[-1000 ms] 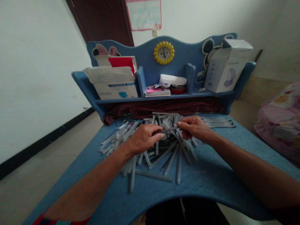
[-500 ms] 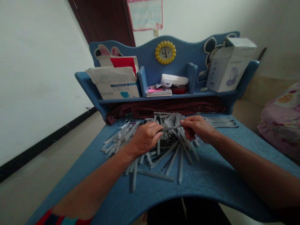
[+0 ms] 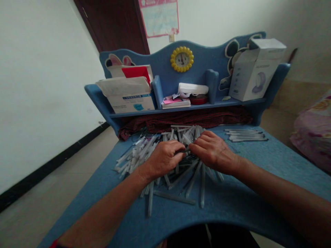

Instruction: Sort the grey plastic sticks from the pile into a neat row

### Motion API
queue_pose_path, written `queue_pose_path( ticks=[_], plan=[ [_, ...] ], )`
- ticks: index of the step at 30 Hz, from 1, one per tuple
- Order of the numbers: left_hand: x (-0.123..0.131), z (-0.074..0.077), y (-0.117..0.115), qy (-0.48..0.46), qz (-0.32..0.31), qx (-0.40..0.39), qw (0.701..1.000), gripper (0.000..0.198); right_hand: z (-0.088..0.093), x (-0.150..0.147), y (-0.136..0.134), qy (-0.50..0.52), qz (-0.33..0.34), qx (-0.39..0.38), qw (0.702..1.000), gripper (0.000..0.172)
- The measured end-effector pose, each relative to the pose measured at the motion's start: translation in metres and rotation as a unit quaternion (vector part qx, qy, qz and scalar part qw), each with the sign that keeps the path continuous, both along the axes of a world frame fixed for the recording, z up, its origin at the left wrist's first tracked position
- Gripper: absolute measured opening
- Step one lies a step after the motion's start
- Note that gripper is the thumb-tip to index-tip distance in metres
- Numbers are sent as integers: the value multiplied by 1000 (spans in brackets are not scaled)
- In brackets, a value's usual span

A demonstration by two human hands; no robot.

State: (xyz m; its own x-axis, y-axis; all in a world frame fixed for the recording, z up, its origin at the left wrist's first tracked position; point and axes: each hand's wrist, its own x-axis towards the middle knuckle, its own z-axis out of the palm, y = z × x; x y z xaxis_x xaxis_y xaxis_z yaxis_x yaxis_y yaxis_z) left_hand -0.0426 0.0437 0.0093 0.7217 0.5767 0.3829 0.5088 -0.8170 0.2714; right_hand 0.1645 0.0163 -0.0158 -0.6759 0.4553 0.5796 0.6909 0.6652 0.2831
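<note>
Left grip (image 3: 165, 159) and right grip (image 3: 210, 151) are both pinching one dark tube (image 3: 184, 151) over the pile (image 3: 144, 151) on the desk (image 3: 232, 196).

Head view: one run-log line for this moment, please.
left hand: closed on thin dark rod | right hand: fingertips at rod, grip unclear | below: pile of grey tubes on blue desk

white walls (image 3: 38, 86), dark door (image 3: 113, 27), blue desk (image 3: 232, 203) with shelf (image 3: 181, 108).
</note>
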Motion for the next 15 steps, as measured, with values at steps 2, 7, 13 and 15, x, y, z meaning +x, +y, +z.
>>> queue_pose_path(
  ticks=[2, 7, 13, 15],
  plan=[
    [-3, 7, 0, 15, 12, -27, 999, 16, -4, 3, 4, 1, -9, 8, 1000, 25],
    [-20, 25, 9, 128, 40, -113, 985, 16, -13, 17, 15, 22, -58, 21, 998, 23],
    [-18, 17, 5, 280, 20, -64, 958, 20, -21, 25, 20, 15, -81, 5, 997, 23],
    [-14, 14, 1, 318, 29, -44, 947, 23, -23, 26, 20, 16, -83, -7, 996, 20]
  ],
)
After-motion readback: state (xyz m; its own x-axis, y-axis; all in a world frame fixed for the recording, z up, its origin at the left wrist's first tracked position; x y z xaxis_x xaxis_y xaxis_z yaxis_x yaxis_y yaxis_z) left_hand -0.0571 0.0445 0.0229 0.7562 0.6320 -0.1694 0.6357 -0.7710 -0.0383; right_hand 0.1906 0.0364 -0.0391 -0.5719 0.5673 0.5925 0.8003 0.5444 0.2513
